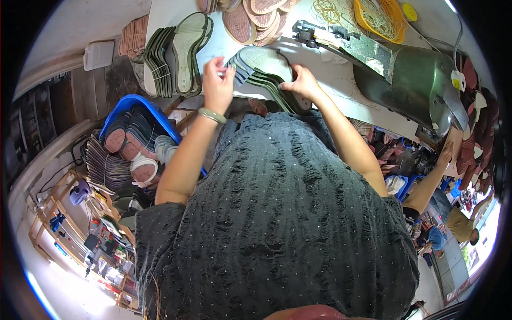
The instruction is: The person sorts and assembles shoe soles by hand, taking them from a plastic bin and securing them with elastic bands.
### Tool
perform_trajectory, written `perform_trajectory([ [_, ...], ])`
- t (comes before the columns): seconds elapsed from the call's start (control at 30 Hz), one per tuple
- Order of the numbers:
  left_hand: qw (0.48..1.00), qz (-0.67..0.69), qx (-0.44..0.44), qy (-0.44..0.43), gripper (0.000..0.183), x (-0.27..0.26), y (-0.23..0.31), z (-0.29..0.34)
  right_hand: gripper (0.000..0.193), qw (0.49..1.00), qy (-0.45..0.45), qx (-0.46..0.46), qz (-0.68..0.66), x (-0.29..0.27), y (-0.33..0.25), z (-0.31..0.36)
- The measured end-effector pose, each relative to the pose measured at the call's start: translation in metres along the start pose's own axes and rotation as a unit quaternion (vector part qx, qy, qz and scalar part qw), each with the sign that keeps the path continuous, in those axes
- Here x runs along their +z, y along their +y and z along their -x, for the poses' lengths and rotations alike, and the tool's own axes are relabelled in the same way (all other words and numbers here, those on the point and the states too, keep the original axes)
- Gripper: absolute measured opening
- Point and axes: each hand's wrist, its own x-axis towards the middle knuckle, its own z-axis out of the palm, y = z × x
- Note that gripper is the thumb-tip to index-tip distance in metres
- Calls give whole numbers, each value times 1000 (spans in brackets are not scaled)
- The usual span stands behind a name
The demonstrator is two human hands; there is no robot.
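Observation:
A stack of green-grey shoe soles [265,60] stands on edge at the front of the white table, its curved layers fanned toward me. My right hand [303,85] grips the right side of this stack, thumb on the near face. Beside the stack's left edge, my left hand [217,85], with a pale bangle at the wrist, has its fingers curled in toward the thumb. Whatever they may pinch is too small to make out. Thin blue-grey layers [241,70] show at the stack's left edge, close to these fingertips.
Left on the table are a tied bundle of soles [158,61] and another sole stack [189,50]. Behind lie pinkish-brown insoles [240,26]; a yellow basket [400,32] holds rubber bands. A dark green machine [410,80] stands right. A blue bin [128,101] sits lower left.

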Motion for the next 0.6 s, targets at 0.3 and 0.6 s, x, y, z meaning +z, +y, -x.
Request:
perform_trajectory([
  [0.3, 765, 592, -253, -2, 40, 16, 41, -8, 26, 886, -34, -159, -434, -19, -64, 34],
  [0.6, 737, 640, -158, -150, 43, -21, 122, -18, 33, 848, 56, -161, -502, -38, -98, 73],
])
